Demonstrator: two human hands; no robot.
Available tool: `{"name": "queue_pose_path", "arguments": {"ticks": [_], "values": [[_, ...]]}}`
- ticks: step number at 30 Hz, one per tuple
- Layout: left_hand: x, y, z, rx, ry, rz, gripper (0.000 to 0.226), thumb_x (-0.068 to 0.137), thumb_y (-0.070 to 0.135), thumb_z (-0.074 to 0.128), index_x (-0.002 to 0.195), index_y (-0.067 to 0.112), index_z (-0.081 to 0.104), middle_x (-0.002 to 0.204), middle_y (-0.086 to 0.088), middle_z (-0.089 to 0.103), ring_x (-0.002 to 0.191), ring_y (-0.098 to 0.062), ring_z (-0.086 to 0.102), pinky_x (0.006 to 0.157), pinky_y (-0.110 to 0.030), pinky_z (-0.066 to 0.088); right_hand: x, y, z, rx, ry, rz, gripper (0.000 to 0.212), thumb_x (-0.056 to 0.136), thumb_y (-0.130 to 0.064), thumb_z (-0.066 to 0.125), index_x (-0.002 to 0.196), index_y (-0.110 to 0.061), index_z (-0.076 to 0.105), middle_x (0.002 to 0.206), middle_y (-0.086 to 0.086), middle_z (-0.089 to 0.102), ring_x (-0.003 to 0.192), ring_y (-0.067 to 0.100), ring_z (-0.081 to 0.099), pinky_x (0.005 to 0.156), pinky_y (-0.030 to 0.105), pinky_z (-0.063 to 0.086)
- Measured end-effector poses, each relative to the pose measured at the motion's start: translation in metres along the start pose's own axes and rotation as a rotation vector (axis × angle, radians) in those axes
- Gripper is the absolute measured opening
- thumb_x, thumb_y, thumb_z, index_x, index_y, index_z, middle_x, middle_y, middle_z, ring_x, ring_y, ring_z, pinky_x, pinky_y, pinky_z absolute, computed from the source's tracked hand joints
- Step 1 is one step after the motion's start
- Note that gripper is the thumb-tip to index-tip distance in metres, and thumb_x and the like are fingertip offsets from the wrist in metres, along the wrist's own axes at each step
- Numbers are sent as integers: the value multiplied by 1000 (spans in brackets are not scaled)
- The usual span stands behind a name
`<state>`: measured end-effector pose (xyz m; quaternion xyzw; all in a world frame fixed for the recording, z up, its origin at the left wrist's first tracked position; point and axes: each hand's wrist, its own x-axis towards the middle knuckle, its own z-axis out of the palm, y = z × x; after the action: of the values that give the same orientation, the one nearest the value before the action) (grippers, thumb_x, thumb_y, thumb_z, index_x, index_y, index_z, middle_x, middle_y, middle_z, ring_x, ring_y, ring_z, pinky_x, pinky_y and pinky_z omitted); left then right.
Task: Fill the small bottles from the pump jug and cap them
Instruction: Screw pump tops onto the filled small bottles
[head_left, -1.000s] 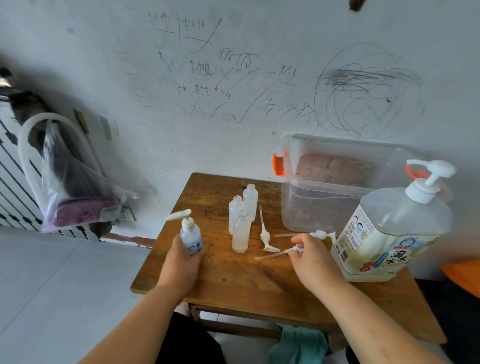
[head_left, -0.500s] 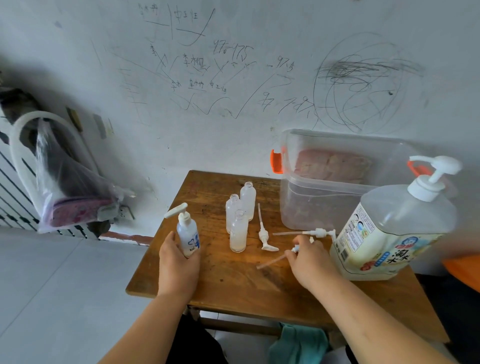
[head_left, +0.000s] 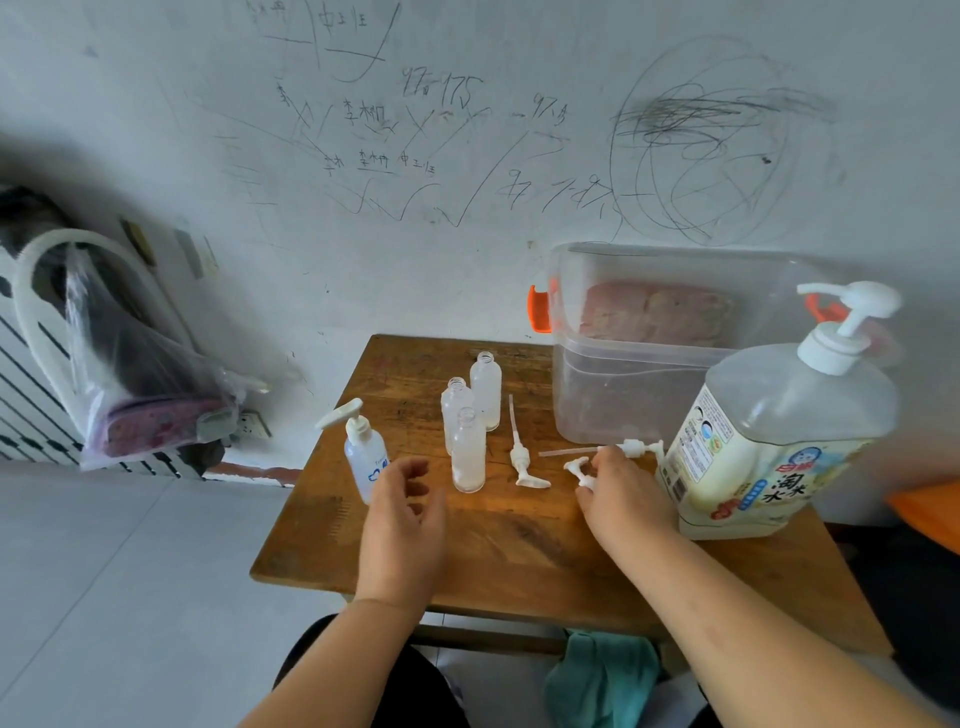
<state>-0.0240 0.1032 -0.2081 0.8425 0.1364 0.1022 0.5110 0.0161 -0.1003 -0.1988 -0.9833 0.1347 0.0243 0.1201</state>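
A small capped bottle (head_left: 363, 452) with a white pump top stands at the table's left. My left hand (head_left: 402, 512) hovers just right of it, fingers apart, holding nothing. Three uncapped clear bottles (head_left: 468, 457) stand clustered mid-table. A loose pump cap (head_left: 522, 460) lies beside them, and another pump cap (head_left: 631, 448) lies close to the jug. My right hand (head_left: 621, 496) pinches a third pump cap (head_left: 577, 467) off the table. The big pump jug (head_left: 774, 441), holding a milky liquid, stands at the right.
A clear plastic storage box (head_left: 639, 410) with orange latches stands at the back right against the scribbled wall. The wooden table (head_left: 519, 540) is small, its front edge near my body. A plastic bag (head_left: 140, 395) hangs at the left. A teal cloth (head_left: 597, 675) lies below the table.
My left hand has let go of the capped bottle and shifted right, opening. My right hand has lifted a pump cap, tilting its head up.
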Motion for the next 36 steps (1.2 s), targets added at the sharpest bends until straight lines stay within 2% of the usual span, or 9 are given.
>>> {"name": "queue_pose_path", "arguments": {"ticks": [4, 8, 13, 16, 20, 26, 30, 34, 36], "values": [[15, 22, 19, 8, -110, -53, 58, 88, 27, 69, 138, 23, 41, 135, 7, 52, 122, -13, 52, 92, -29, 49, -6, -2, -11, 295, -31, -53, 40, 95, -35, 51, 132, -21, 49, 117, -2, 63, 93, 13, 63, 64, 19, 47], [26, 34, 34, -16, -82, -104, 68, 86, 32, 72, 143, 21, 37, 142, 1, 50, 128, -19, 49, 100, -36, 47, -17, -8, -35, 523, -61, -118, 31, 96, -35, 50, 122, -20, 55, 98, -6, 63, 75, 7, 58, 54, 16, 38], [27, 37, 40, 63, -115, -108, 68, 86, 37, 71, 144, 18, 40, 143, -4, 49, 127, -22, 49, 102, -39, 47, -28, -11, -66, 675, 27, -201, 33, 94, -35, 53, 124, -22, 54, 108, -6, 61, 90, 8, 56, 62, 11, 38], [14, 35, 37, 116, -206, -73, 69, 88, 38, 68, 146, 21, 36, 146, -1, 46, 130, -21, 47, 103, -38, 45, -36, -15, -83, 832, 136, -255, 30, 92, -36, 57, 119, -24, 56, 103, -12, 63, 92, 2, 60, 70, 13, 47], [-4, 28, 29, 120, -344, -66, 68, 90, 39, 64, 148, 27, 30, 144, 2, 50, 127, -20, 52, 102, -38, 48, -48, -28, -104, 1025, 243, -340, 19, 88, -39, 58, 106, -36, 55, 96, -22, 65, 90, -5, 63, 78, 25, 57], [-16, 30, 25, 159, -378, -50, 64, 93, 35, 61, 147, 29, 28, 141, 2, 52, 125, -20, 54, 102, -35, 49, -58, -45, -105, 1041, 248, -409, 29, 85, -41, 60, 112, -30, 57, 101, -14, 68, 94, 4, 66, 77, 22, 56], [-18, 31, 22, 164, -388, -41, 64, 93, 33, 61, 148, 29, 28, 141, 2, 53, 125, -20, 54, 101, -34, 48, -59, -48, -98, 988, 219, -422, 32, 86, -37, 60, 115, -25, 58, 103, -14, 66, 96, 1, 64, 81, 23, 57], [-20, 30, 20, 162, -394, -29, 64, 94, 33, 61, 148, 28, 28, 141, 0, 53, 126, -20, 53, 102, -35, 48, -60, -49, -93, 902, 201, -491, 23, 86, -36, 60, 108, -33, 54, 97, -27, 59, 89, -18, 57, 75, 2, 48], [-20, 30, 20, 164, -398, -29, 64, 94, 32, 61, 148, 28, 27, 141, 0, 53, 126, -20, 54, 102, -34, 48, -61, -50, -95, 910, 225, -498, 24, 85, -37, 60, 108, -34, 54, 97, -29, 58, 89, -20, 56, 74, -1, 45]]}}
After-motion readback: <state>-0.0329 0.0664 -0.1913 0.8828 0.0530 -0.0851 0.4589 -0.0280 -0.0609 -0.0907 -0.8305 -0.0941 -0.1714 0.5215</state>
